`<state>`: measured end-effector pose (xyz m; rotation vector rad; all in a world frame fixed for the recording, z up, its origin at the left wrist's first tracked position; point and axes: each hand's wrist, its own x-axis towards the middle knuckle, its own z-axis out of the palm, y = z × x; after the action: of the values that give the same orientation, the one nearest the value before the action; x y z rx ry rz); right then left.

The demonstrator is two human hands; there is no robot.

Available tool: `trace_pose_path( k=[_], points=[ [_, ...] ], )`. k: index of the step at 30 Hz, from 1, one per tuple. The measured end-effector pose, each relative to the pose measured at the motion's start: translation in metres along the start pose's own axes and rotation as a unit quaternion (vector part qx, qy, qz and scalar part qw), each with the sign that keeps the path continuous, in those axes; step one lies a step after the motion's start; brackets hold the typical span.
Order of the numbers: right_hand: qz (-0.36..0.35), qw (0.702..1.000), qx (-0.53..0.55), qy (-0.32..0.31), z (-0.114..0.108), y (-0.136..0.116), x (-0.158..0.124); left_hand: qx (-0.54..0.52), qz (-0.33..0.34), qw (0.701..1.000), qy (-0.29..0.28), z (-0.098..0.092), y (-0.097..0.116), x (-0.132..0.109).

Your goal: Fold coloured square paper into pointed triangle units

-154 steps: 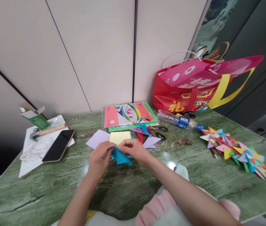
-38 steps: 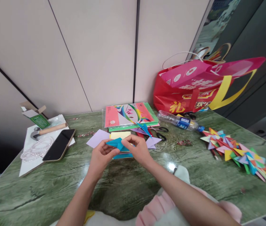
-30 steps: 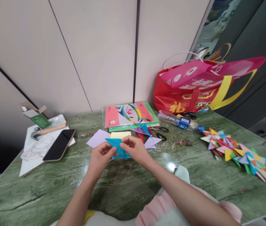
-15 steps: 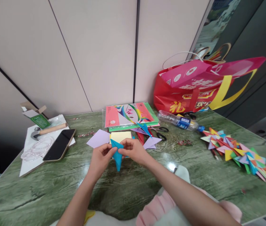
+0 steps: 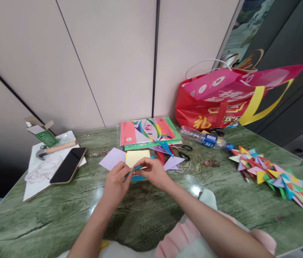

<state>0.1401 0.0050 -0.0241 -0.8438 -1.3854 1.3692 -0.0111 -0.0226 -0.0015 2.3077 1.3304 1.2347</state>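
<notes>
Between my two hands is a folded piece of blue origami paper (image 5: 137,168), seen nearly edge-on and largely covered by fingers. My left hand (image 5: 116,179) pinches its left end. On the other end, the fingers of my right hand (image 5: 153,172) are closed. Just behind the hands lies a stack of square paper (image 5: 137,156) with a pale yellow sheet on top. A lilac sheet (image 5: 112,159) rests left of the stack. To its right are folded lilac pieces (image 5: 173,163), a blue folded piece (image 5: 165,147) and black-handled scissors (image 5: 184,155).
A pack of coloured paper (image 5: 148,132) lies against the wall. A plastic bottle (image 5: 206,139) lies before a red gift bag (image 5: 213,102). Far right is a pile of colourful folded pieces (image 5: 272,172). At left are a phone (image 5: 68,165), a hammer (image 5: 56,148) and a small box (image 5: 44,136).
The blue paper has turned from showing its broad face, with a point hanging down, to a thin edge between my fingers. Both hands stay in nearly the same place.
</notes>
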Motion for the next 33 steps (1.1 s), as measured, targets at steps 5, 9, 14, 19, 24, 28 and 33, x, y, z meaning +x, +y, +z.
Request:
trace_pose_path(
  k=[5,9,14,19,24,28,33],
  points=[
    [-0.015,0.999,-0.031,0.023,0.001,-0.003,-0.001,-0.013,-0.021,1.0,0.001,0.002,0.0,0.002],
    [0.012,0.999,0.017,0.03,0.0,-0.004,0.0,-0.114,-0.174,0.978,-0.013,0.002,0.002,0.005],
    [0.052,0.997,0.044,0.019,0.0,-0.003,0.001,-0.238,-0.306,0.921,-0.024,0.001,0.003,0.006],
    [0.066,0.997,0.028,-0.001,-0.001,0.0,0.002,-0.275,-0.334,0.9,-0.044,0.002,0.004,0.005],
    [0.051,0.998,-0.027,-0.006,-0.004,0.0,0.001,-0.261,-0.314,0.909,-0.088,0.004,0.005,0.004],
    [0.047,0.998,-0.027,0.015,-0.004,-0.001,0.002,-0.222,-0.287,0.929,-0.07,0.004,0.007,0.005],
    [0.021,0.994,-0.021,0.104,-0.016,0.0,0.008,-0.236,-0.306,0.92,-0.066,0.005,0.002,0.007]
  ],
)
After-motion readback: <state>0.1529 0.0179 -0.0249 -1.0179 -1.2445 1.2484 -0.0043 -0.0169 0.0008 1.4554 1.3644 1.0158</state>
